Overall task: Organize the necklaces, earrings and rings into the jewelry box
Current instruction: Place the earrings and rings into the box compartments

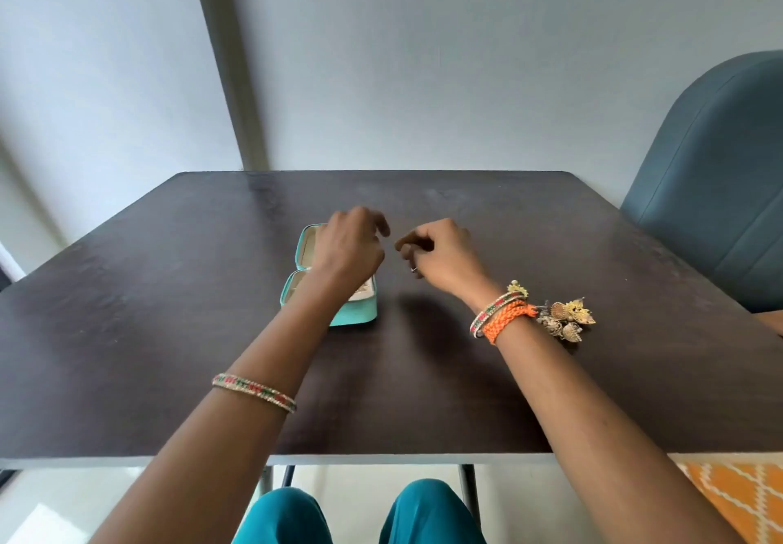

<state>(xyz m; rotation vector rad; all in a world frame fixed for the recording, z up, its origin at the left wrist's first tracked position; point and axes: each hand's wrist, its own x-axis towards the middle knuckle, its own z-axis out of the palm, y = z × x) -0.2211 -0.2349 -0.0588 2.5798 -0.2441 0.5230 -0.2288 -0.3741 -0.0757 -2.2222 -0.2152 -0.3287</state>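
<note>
Sitting at a dark table (pixel 423 395), the person shows teal-clad knees (pixel 288 518) below its near edge, and both forearms reach forward over the top. A beaded bangle (pixel 254 392) circles the left forearm; another bangle (pixel 493 310) and an orange braided band (pixel 506 323) sit at the right wrist. Just beside that wrist, on the table, lies a small heap of gold earrings (pixel 565 318), partly covered by the arm.

Farther out, the open teal box (pixel 358 317) stands left of centre, lid hinged away from the person. The left forearm crosses its near tray, and the left hand (pixel 349 247) hovers over the lid half with fingers loosely curled, gripping nothing that can be seen. The right hand (pixel 440 253) hangs just right of the box, apart from the left, fingers curled inward; a thin ring (pixel 414 269) shows at its underside, seemingly pinched there, though the grip itself is hard to make out.

Most of the box's contents are hidden by the left arm. A blue chair (pixel 712 187) stands at the far right, cut off by the frame, and a pale wall (pixel 423 56) rises behind the table.
</note>
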